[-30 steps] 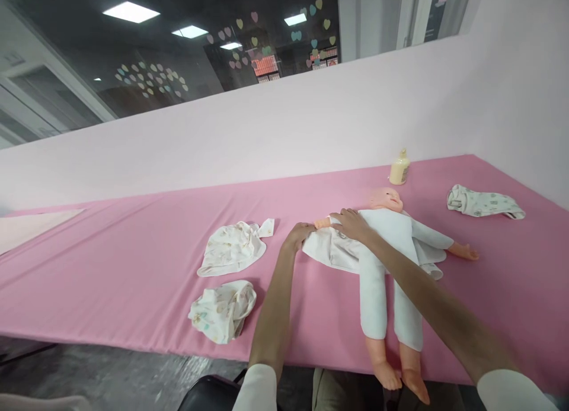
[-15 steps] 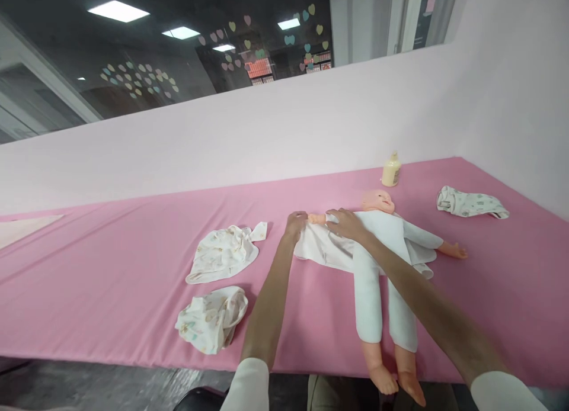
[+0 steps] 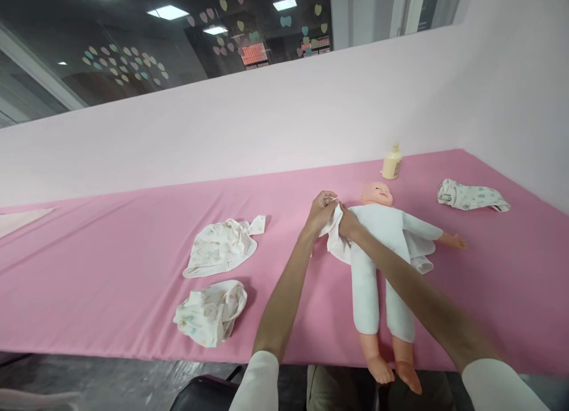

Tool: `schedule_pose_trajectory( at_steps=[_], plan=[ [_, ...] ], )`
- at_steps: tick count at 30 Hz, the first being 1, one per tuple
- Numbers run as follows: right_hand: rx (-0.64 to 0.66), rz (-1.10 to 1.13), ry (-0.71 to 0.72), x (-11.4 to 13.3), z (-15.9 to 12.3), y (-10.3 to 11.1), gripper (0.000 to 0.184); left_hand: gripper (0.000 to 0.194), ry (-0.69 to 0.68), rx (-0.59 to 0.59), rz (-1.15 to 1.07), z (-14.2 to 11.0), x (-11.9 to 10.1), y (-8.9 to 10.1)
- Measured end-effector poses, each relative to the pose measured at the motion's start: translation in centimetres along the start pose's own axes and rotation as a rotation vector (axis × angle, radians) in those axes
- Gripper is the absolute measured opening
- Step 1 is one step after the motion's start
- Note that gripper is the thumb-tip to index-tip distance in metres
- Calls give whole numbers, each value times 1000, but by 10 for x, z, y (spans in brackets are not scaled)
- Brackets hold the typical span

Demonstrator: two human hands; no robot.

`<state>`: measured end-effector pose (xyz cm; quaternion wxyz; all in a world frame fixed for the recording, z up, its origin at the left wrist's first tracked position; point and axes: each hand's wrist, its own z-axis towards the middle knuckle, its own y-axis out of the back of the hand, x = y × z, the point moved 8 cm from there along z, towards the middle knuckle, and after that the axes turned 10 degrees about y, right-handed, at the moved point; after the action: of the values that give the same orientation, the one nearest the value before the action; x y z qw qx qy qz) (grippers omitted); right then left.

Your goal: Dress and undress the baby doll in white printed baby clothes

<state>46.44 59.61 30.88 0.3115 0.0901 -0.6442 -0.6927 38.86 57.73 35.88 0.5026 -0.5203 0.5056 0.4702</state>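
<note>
The left hand has moved in beside the right hand, bunching the white garment. Both hands' fingers are nearly closed on its cloth; the right fingertips are hidden. It lies partly beneath the doll, whose feet overhang the near edge of the pink-covered table, towards its right end. The garment seems light, limp, best pinched by its hem. Behind stand a pale wall and dark window.
</note>
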Motion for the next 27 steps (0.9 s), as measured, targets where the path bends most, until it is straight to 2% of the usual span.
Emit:
schedule_pose_trajectory(
  at_steps=[2, 6, 8, 10, 12, 13, 14, 16, 17, 18, 19, 21, 24, 27],
  plan=[
    [-23, -22, -38, -10, -1, 10, 38, 22, 16, 34, 15, 1, 3, -8],
    [-109, -28, -119, -22, -7, 41, 32, 22, 66, 109, 103, 3, 12, -11],
    [-177, 27, -120, -28, -19, 58, 29, 23, 123, 154, 229, 4, 19, -15],
    [-257, 61, -126, -43, -43, 76, 28, 25, 181, 205, 417, 2, 25, -21],
    [-318, 45, -204, -74, -81, 93, 32, 30, 195, 273, 689, -5, 28, -32],
    [-361, 33, -331, -100, -107, 101, 34, 32, 168, 290, 860, -9, 27, -39],
    [-373, 11, -432, -125, -134, 106, 36, 32, 115, 276, 1043, -14, 23, -45],
    [-346, -21, -596, -173, -184, 110, 43, 33, -43, 168, 1362, -23, 7, -62],
    [-235, 7, -709, -197, -206, 101, 53, 35, -133, 111, 1457, -28, -2, -73],
    [-131, 73, -760, -216, -223, 90, 63, 37, -217, 88, 1505, -32, -9, -88],
    [-76, 126, -732, -226, -232, 82, 65, 38, -294, 115, 1515, -35, -13, -107],
    [4, 156, -639, -234, -238, 71, 57, 40, -426, 275, 1486, -38, -10, -152],
    [17, 104, -542, -230, -230, 67, 30, 42, -547, 492, 1480, -30, 9, -212],
    [-113, 177, -534, -225, -223, 80, 23, 58, -597, 595, 1493, -9, 31, -251]
  ],
)
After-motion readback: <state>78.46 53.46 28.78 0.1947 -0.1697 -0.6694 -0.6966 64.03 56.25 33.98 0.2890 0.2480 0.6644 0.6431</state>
